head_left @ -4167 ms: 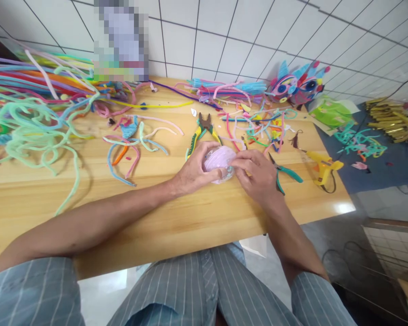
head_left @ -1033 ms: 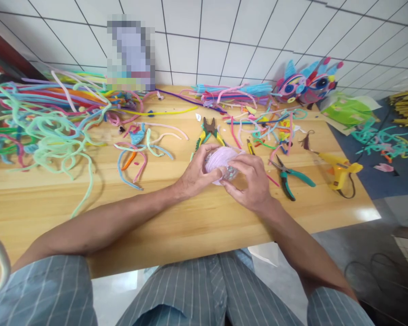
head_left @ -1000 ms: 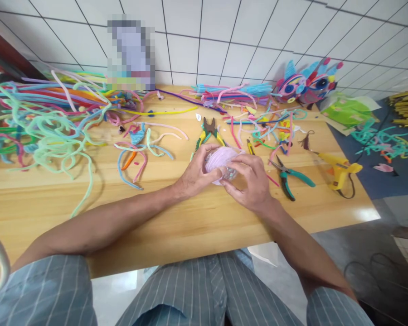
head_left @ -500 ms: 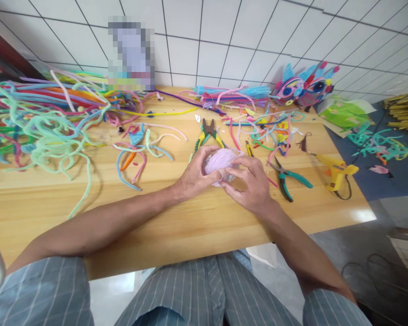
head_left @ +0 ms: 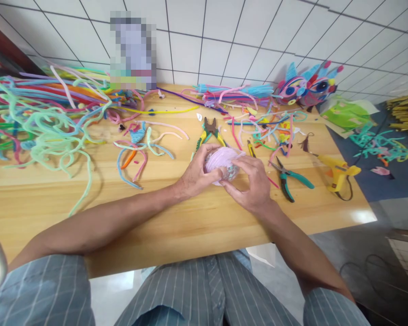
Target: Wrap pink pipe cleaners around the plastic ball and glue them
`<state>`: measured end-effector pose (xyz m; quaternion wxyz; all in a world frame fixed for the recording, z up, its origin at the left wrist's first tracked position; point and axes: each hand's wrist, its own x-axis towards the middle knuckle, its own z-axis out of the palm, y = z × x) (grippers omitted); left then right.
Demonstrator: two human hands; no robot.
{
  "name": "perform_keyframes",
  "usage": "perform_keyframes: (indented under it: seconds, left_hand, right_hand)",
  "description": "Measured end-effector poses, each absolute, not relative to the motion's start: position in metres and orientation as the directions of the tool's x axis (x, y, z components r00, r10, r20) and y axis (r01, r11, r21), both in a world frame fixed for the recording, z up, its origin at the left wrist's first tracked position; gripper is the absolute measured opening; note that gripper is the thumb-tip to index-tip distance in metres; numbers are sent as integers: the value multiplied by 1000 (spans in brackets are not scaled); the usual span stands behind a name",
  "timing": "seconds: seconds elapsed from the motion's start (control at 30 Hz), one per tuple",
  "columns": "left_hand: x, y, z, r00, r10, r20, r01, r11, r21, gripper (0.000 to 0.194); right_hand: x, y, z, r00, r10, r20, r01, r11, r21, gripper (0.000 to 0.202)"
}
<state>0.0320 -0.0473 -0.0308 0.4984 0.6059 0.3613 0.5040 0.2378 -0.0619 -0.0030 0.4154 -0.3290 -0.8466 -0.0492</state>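
Note:
A rounded ball wrapped in lilac pipe cleaner (head_left: 219, 158) is held between my two hands above the wooden table. Its right lower side shows a paler, speckled surface not covered by the lilac strands. My left hand (head_left: 199, 175) grips it from the left, with the thumb across its front. Against the right side press the bent fingers of my right hand (head_left: 253, 183), the index finger at a strand on top. Just behind the ball lie pliers with yellow-green handles (head_left: 210, 129). To the right rest long-nose pliers with teal handles (head_left: 289, 179).
Tangled pipe cleaners (head_left: 54, 131) cover the table's left side. A bundle of pipe cleaners (head_left: 238, 94) lies along the tiled wall. A decorated mask-like craft (head_left: 306, 86), a yellow glue gun (head_left: 338, 172) and a yellow cutter (head_left: 250, 148) are to the right.
The ball has turned slightly in my hands, so more of its speckled right side shows. My right fingers have shifted a little on it. The view has moved slightly.

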Motion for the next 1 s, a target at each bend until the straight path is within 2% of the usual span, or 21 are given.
perform_keyframes:
  seconds: [0.4, 0.87, 1.0]
  left_hand:
    - [30, -45, -31, 249, 930, 271, -56, -266, 962, 61]
    - [33, -41, -29, 208, 934, 291, -38, -289, 956, 67]
    - [31, -41, -28, 219, 938, 268, -80, -256, 963, 65]
  right_hand:
    - [237, -63, -3, -432, 505, 747, 582, 789, -197, 71]
    - [232, -66, -4, -445, 485, 753, 608, 781, -143, 62]
    - [231, -67, -6, -444, 500, 743, 614, 774, -154, 65]
